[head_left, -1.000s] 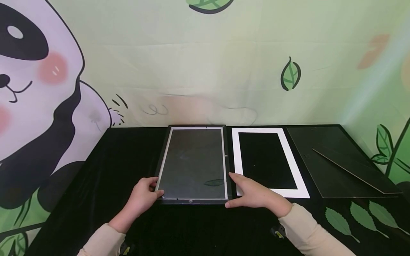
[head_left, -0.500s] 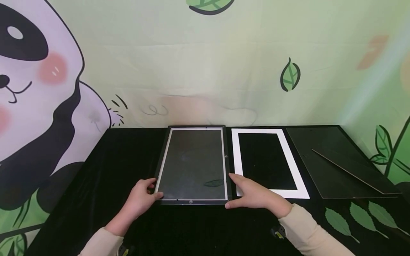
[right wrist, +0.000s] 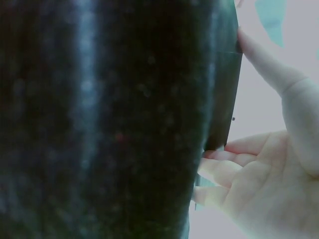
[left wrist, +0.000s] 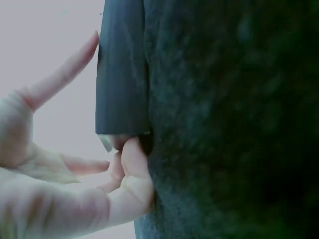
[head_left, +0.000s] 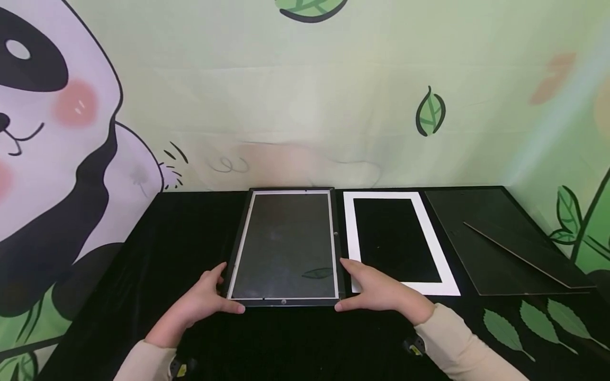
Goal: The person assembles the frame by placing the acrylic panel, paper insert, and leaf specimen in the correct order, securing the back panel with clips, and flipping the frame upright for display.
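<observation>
A black picture frame (head_left: 305, 303) lies in front of me, a clear pane (head_left: 286, 243) bordered in pale grey inside it. My left hand (head_left: 202, 299) grips its near left corner, thumb along the near edge and fingers at the left side. At the near right corner my right hand (head_left: 376, 286) holds the frame between thumb and fingers. In the left wrist view the fingers curl in by the frame's dark end (left wrist: 122, 69). The right wrist view has the thumb against the frame edge (right wrist: 227, 99), several fingers bent beside it; some fingertips are hidden.
To the frame's right lies a white rectangular mat (head_left: 352, 227) with an open middle. Beyond it is a dark board (head_left: 476, 264) crossed by a thin, pale-edged slanting strip (head_left: 517, 254). Green leaf shapes (head_left: 502, 330) lie at the near right. Printed fabric rises behind the black-covered table (head_left: 190, 227).
My left thumb has slid from the frame's top face at the near left corner to its near edge. The frame's near left corner has shifted slightly left. The right hand stays put.
</observation>
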`<state>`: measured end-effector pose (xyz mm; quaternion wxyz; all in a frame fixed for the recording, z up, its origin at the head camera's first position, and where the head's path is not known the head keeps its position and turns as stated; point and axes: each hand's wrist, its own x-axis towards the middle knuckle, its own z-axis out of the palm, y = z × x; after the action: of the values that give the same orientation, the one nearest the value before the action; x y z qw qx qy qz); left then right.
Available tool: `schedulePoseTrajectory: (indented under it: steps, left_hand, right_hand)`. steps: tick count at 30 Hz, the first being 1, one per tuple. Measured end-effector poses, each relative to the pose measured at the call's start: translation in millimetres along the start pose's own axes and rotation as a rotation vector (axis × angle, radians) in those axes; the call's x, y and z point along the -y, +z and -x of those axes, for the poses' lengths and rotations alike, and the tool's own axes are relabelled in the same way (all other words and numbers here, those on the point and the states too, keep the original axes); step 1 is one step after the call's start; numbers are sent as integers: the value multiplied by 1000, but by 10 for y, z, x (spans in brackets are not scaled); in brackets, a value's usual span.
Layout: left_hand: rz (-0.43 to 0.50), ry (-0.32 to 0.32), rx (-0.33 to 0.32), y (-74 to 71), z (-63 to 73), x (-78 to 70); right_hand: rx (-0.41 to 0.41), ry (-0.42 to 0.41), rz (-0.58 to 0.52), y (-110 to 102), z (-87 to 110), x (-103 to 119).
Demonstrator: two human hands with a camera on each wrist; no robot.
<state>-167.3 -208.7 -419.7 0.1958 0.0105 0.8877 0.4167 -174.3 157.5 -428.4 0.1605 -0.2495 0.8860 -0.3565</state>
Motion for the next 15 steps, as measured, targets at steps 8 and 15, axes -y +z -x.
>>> schedulePoseTrajectory:
  steps: [8,15]
  left_hand:
    - [27,30,55,-52,-18,43]
    - [21,35,72,-79,-33,56]
  right_hand:
    - [-6,20,7,3,4,6]
    - [2,4,6,-3,3,-9]
